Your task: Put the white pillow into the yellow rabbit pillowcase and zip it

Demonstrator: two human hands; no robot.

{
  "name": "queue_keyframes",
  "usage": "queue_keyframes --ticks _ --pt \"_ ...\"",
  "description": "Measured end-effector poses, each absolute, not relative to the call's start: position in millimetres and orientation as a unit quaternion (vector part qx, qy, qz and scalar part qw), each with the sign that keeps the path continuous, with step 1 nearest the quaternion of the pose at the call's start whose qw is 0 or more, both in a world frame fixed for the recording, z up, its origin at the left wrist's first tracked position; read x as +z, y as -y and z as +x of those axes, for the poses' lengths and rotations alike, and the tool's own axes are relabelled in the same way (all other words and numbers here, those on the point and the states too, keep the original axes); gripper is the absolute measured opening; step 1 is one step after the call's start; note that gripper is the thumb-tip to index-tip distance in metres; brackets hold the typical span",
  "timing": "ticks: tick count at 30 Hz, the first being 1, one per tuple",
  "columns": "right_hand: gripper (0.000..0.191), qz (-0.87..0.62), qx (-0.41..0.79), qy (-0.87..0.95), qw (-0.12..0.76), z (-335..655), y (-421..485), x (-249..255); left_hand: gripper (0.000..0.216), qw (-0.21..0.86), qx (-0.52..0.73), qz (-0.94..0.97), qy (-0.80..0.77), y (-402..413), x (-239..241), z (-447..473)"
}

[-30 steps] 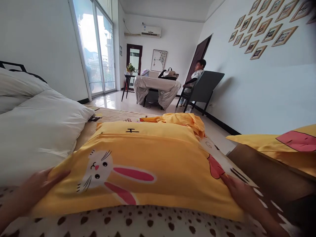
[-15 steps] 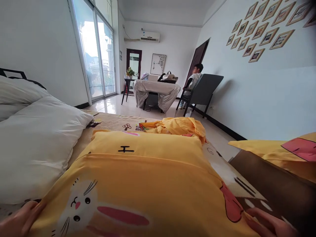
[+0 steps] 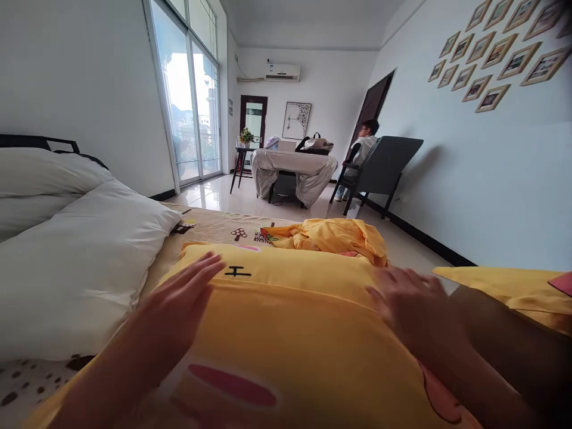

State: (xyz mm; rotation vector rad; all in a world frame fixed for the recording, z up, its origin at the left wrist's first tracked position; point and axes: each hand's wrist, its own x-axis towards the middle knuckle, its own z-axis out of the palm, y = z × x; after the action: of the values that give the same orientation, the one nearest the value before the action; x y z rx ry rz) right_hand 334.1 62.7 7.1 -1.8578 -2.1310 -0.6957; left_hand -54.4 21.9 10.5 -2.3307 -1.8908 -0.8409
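A yellow pillow [image 3: 286, 333] in a printed pillowcase lies before me, with pink ear shapes and a seam across its far part. My left hand [image 3: 190, 292] is over the pillow's far left part, fingers stretched out, holding nothing. Over the far right corner is my right hand [image 3: 404, 295], somewhat blurred, its fingers apart and nothing in them. Whether either palm touches the fabric I cannot tell. Just beyond the pillow, a crumpled yellow cloth [image 3: 335, 233] rests on the patterned bed sheet [image 3: 214, 221].
White pillows [image 3: 84, 262] lie along the left, by a dark headboard [image 3: 36, 142]. Another yellow printed fabric piece [image 3: 504, 283] is at the right. Farther off stand a covered table [image 3: 290, 159], a grey chair [image 3: 388, 164] and a seated person [image 3: 364, 146].
Both hands have moved from the pillow's near side edges forward to its far part, and their fingers have let go of the edges. The view has shifted slightly left.
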Motion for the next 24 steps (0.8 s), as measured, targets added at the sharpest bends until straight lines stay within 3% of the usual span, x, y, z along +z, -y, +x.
queue_keyframes --ticks 4,9,12,17,21,24 --pt "0.029 -0.520 -0.252 0.812 0.082 230.2 -115.8 56.3 0.043 -0.037 -0.041 -0.814 0.578 -118.6 63.4 30.1" --pt "0.035 -0.553 -0.119 0.822 0.060 188.0 -176.7 50.2 0.022 -0.067 0.068 -0.831 0.547 -199.6 56.3 64.8" --pt "0.032 -0.557 -0.074 0.825 0.061 200.1 -196.6 8.1 0.026 -0.090 0.070 -0.854 0.508 -219.6 29.8 51.8" --pt "0.042 -0.552 0.010 0.827 0.108 227.5 -195.8 -61.8 0.048 -0.132 -0.011 -0.868 0.478 -224.8 -29.6 17.6" --pt "0.043 -0.563 0.050 0.809 0.164 232.9 -198.0 -74.9 0.059 -0.142 -0.047 -0.848 0.508 -224.6 -66.9 3.9" --pt "0.047 -0.596 0.067 0.788 0.138 242.8 -208.5 -71.2 0.055 -0.146 -0.043 -0.829 0.538 -231.8 -73.9 -6.6"
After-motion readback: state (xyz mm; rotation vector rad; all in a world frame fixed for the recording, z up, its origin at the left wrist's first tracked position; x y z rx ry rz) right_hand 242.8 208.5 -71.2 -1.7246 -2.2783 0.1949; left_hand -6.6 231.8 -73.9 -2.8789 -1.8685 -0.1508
